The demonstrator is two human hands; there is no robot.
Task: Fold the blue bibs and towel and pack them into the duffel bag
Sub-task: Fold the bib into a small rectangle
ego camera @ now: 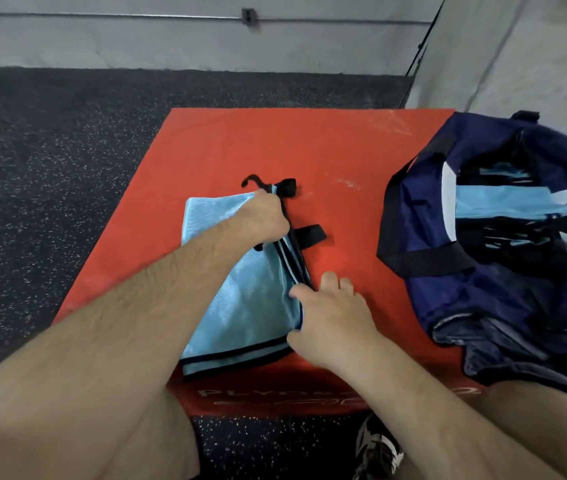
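Blue folded bib (240, 289): left of duffel bag (500, 289); my left hand (268, 220) and right hand (327, 317) grip its edge.
Risk: layers may unfold when lifted.

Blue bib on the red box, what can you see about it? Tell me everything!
The bib is light blue, shiny cloth with black trim and black straps sticking out at its far and right sides. It lies folded in layers, flat on the red box. The left hand grips its far right corner; the right hand touches its right edge near the front.
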